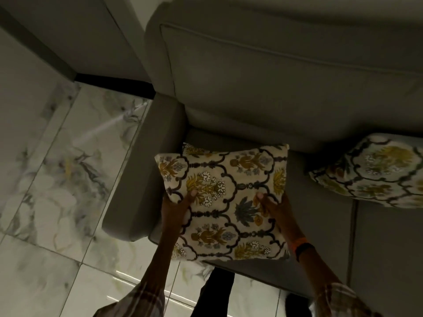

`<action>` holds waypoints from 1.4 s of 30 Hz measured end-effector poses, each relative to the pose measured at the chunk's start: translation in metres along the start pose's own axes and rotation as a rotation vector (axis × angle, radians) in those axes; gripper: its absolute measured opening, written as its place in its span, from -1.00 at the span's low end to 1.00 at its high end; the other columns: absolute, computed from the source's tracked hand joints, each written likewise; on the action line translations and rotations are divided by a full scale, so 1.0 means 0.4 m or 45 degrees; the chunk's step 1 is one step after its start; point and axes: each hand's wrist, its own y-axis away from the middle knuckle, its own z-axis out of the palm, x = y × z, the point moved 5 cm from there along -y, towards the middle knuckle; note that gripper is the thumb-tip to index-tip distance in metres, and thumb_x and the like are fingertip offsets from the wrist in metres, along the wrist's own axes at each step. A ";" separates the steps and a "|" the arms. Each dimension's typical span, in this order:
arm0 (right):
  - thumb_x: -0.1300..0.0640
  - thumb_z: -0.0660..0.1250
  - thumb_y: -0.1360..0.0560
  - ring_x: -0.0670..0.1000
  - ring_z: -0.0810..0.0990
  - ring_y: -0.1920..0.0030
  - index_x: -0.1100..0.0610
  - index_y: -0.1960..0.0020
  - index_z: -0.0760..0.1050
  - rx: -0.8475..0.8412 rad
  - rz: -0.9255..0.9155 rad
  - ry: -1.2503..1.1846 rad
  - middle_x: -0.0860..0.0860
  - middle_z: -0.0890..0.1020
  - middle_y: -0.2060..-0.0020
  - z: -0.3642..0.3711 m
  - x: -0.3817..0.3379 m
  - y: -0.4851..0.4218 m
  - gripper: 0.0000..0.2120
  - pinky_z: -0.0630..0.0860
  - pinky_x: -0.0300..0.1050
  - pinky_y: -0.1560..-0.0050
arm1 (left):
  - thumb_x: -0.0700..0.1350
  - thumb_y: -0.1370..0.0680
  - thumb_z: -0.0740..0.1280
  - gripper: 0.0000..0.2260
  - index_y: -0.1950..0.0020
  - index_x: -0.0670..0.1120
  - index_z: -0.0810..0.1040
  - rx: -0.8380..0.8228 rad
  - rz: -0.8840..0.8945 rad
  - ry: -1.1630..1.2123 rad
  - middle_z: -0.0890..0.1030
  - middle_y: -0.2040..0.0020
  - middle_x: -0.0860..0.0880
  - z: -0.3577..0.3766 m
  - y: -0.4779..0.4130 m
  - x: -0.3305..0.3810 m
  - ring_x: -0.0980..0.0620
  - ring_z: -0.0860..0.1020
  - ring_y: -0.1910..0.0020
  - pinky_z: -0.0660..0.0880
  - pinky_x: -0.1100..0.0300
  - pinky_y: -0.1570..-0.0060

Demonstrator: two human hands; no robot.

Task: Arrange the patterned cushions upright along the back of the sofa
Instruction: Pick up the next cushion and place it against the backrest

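Left hand [177,208] and right hand [275,208] pinch the near cushion's [225,202] sides, to stand it against the sofa [263,88] back.

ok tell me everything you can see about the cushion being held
The held cushion is a square, soft fabric one, cream with a dark lattice and mustard and grey-blue flowers. It sits at the sofa seat's left end beside the armrest, its face turned up to the camera. The left hand and right hand grip its two sides, thumbs on top.
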 end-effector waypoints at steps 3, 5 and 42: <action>-0.36 0.63 -0.18 0.20 0.69 -0.19 0.16 -0.40 0.48 0.062 -0.024 -0.019 0.29 0.64 -0.26 -0.172 0.027 0.040 -0.03 0.66 0.29 -0.16 | 0.09 -0.20 0.61 -0.12 -0.43 0.00 0.32 -0.120 0.176 -0.035 0.49 -0.28 0.07 0.135 0.079 0.043 0.09 0.50 -0.21 0.49 0.16 -0.16; -0.21 0.65 -0.16 0.07 0.73 -0.13 0.19 -0.36 0.55 0.135 -0.031 0.024 0.17 0.70 -0.16 -0.316 0.050 0.072 -0.12 0.74 -0.01 0.00 | -0.19 -0.32 0.58 -0.24 -0.42 0.00 0.29 -0.222 0.312 -0.051 0.47 -0.26 0.10 0.263 0.155 0.048 0.20 0.50 -0.18 0.49 0.42 -0.07; -0.29 0.72 0.00 -0.26 0.69 -0.14 -0.01 -0.38 0.43 0.457 -0.312 -0.250 -0.14 0.63 -0.21 -2.535 0.326 -0.131 0.04 0.65 -0.19 -0.22 | 0.05 -0.39 0.49 -0.38 -0.36 -0.19 0.44 -1.182 0.646 -0.546 0.60 -0.27 -0.07 2.354 1.053 -0.198 0.11 0.54 -0.28 0.51 0.16 -0.28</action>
